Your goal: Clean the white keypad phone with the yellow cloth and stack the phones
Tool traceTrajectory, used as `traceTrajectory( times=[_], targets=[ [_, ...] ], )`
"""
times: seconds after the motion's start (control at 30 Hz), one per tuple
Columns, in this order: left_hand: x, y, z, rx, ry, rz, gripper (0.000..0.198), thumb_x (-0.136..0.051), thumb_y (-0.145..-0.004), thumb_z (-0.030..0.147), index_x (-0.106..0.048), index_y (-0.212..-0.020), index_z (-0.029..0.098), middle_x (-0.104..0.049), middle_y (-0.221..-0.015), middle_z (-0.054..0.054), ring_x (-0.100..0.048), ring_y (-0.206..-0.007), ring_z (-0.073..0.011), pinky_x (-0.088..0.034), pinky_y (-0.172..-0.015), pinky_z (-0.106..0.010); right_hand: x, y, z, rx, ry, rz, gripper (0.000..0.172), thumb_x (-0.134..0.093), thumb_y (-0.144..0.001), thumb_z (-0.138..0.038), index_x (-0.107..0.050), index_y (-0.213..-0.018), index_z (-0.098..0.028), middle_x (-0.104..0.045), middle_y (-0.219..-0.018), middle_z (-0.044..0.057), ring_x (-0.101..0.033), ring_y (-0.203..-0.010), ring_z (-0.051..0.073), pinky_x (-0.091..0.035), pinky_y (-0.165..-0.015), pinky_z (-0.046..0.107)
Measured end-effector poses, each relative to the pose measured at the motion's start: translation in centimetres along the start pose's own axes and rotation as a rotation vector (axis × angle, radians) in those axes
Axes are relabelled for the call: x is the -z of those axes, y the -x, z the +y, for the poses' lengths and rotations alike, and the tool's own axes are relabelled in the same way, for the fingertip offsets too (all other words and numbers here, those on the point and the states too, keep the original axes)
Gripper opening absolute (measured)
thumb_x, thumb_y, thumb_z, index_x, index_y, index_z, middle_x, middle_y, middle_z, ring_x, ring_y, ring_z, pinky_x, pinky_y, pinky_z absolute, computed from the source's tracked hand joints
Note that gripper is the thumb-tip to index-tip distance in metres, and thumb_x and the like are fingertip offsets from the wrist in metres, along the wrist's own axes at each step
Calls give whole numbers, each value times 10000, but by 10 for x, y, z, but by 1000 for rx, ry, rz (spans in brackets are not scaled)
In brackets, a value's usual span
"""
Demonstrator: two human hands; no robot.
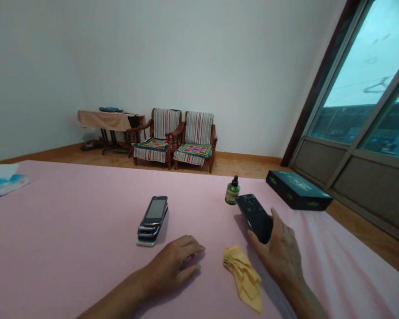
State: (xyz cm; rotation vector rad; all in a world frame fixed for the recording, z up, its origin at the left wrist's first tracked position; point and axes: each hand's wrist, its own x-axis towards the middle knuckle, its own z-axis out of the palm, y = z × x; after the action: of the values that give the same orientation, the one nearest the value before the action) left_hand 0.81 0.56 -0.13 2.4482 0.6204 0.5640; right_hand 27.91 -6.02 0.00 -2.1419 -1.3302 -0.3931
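My right hand (pixel 281 252) grips the near end of a black smartphone (pixel 254 215), which is lifted slightly off the pink table surface (pixel 69 230). My left hand (pixel 176 266) rests palm down on the table with fingers loosely stretched, holding nothing. Between the hands lies a crumpled yellow cloth (pixel 244 277). A stack of phones (pixel 153 219) sits just beyond my left hand. A small green spray bottle (pixel 232 191) with a black cap stands upright next to the smartphone's far end.
A dark box (pixel 297 190) lies at the table's far right edge. White and blue papers (pixel 3 178) sit at the far left. Two striped wooden armchairs (pixel 174 138) and a side table (pixel 109 120) stand by the far wall. Large windows (pixel 369 88) are on the right.
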Motion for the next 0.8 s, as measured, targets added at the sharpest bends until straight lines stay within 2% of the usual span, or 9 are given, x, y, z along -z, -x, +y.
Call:
traceTrajectory(
  times=[0.07,0.17,0.23,0.3,0.4,0.5,0.57,0.67,0.8],
  targets=[
    [-5,2,-2,-15,15,11,375,-600,-840,204,-577,-1212,245,-589,-1224,-108,-542,-1116,-244,-441,-966,-378,-1,3,-15,55,-166,-47,773,-567,-774,-421,-298,-1419,-89,-578,-1216,181,-535,-1087,340,-447,-904,444],
    [-14,4,-4,-28,6,-26,663,-674,-815,369,-393,-1409,284,-400,-1469,-139,-380,-1318,-323,-342,-1072,-494,-4,7,-41,78,-330,-194,768,-579,-764,-413,-311,-1421,-118,-574,-1217,157,-527,-1131,314,-428,-959,437],
    [-19,1,1,-40,12,-56,801,-690,-792,442,-282,-1465,294,-299,-1529,-145,-311,-1361,-358,-318,-1080,-530,-6,7,-55,92,-388,-264,781,-596,-748,-404,-326,-1416,-103,-564,-1229,166,-517,-1157,311,-417,-980,430],
    [-23,-7,11,-51,40,-54,830,-671,-810,435,-210,-1487,302,-277,-1540,-133,-314,-1360,-353,-315,-1082,-520,-7,5,-67,109,-415,-296,780,-603,-738,-387,-341,-1408,-85,-550,-1249,179,-502,-1179,316,-408,-990,431],
    [-31,-23,26,-66,87,-94,788,-717,-762,330,-321,-1442,293,-423,-1457,-113,-402,-1294,-348,-342,-1065,-506,-9,0,-80,121,-421,-342,778,-613,-725,-368,-362,-1399,-71,-562,-1238,188,-512,-1165,322,-415,-976,437],
    [-38,-34,34,-160,118,-83,805,-742,-711,271,-368,-1423,269,-358,-1508,-99,-346,-1337,-368,-268,-1108,-512,-14,-6,-91,120,-423,-400,795,-620,-712,-370,-368,-1397,-56,-587,-1205,188,-533,-1134,323,-426,-957,431],
    [-39,-34,35,-250,177,-121,686,-694,-738,233,-444,-1376,256,-459,-1446,-78,-407,-1310,-334,-291,-1109,-452,-20,-9,-97,126,-414,-436,800,-625,-705,-369,-374,-1394,-49,-602,-1187,187,-547,-1108,324,-435,-940,425],
    [-34,-24,33,-325,253,-180,392,-627,-792,256,-624,-1184,248,-659,-1199,-65,-582,-1133,-271,-400,-1024,-371,-30,-12,-105,161,-354,-455,798,-641,-691,-357,-392,-1383,-45,-630,-1143,188,-565,-1065,330,-450,-903,422],
    [-22,-4,27,-264,230,-15,231,-629,-785,247,-694,-1003,211,-693,-1072,-107,-625,-1013,-253,-473,-912,-362,-46,-7,-111,168,-234,-389,731,-630,-719,-346,-428,-1349,-36,-647,-1095,207,-563,-1058,355,-451,-876,428]
  ],
)
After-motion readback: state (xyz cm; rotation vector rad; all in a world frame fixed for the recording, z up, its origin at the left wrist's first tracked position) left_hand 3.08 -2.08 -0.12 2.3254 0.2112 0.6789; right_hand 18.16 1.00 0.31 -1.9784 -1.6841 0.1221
